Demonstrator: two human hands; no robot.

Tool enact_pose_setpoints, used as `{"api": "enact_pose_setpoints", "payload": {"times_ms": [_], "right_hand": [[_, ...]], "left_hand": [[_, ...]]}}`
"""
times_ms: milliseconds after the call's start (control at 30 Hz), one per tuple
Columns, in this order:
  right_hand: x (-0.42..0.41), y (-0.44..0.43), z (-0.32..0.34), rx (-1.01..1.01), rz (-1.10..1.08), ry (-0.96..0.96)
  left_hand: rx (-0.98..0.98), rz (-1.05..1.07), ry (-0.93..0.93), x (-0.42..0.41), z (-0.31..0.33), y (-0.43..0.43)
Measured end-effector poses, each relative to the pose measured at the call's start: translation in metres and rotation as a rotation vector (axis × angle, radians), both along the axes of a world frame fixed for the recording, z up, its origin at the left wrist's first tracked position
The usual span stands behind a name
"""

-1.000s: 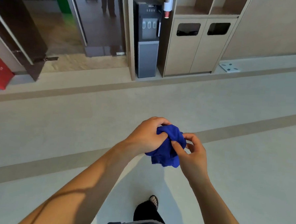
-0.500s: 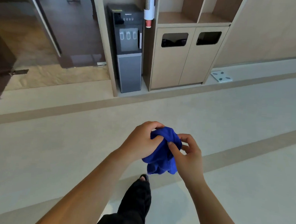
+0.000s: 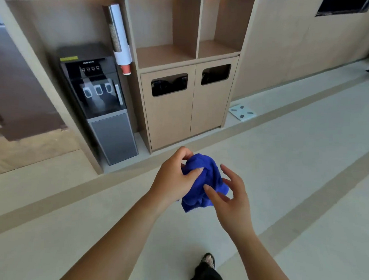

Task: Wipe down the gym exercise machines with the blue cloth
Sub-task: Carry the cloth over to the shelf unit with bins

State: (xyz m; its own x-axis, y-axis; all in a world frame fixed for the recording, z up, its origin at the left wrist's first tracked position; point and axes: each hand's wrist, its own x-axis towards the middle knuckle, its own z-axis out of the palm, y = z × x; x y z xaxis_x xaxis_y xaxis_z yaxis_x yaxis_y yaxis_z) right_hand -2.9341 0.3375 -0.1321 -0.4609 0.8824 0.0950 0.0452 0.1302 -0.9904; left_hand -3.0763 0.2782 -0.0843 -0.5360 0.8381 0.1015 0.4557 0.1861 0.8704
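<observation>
A crumpled blue cloth [image 3: 200,183] hangs in front of me at waist height. My left hand [image 3: 174,178] grips its upper left part, thumb and fingers pinched into the fabric. My right hand [image 3: 233,198] is just to the right of the cloth with its fingers spread; the thumb and fingertips touch the fabric but do not close on it. No exercise machine is in view.
A dark water dispenser [image 3: 100,101] with a cup tube [image 3: 120,40] stands ahead on the left. Beside it is a wooden cabinet with two bin openings [image 3: 187,101] under open shelves. A white floor scale [image 3: 241,111] lies to the right. My foot [image 3: 208,261] is below.
I have walked closer to the cabinet and turned right, so the dispenser and bins loom larger. My right hand has loosened from the cloth and spread its fingers; the left still grips.
</observation>
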Motion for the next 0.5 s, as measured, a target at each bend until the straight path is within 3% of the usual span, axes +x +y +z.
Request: {"api": "enact_pose_setpoints", "payload": {"times_ms": [500], "right_hand": [[-0.147,0.389,0.017,0.059,0.154,-0.062]], "left_hand": [[-0.048,-0.097,-0.064,-0.131,0.017,0.359]]}}
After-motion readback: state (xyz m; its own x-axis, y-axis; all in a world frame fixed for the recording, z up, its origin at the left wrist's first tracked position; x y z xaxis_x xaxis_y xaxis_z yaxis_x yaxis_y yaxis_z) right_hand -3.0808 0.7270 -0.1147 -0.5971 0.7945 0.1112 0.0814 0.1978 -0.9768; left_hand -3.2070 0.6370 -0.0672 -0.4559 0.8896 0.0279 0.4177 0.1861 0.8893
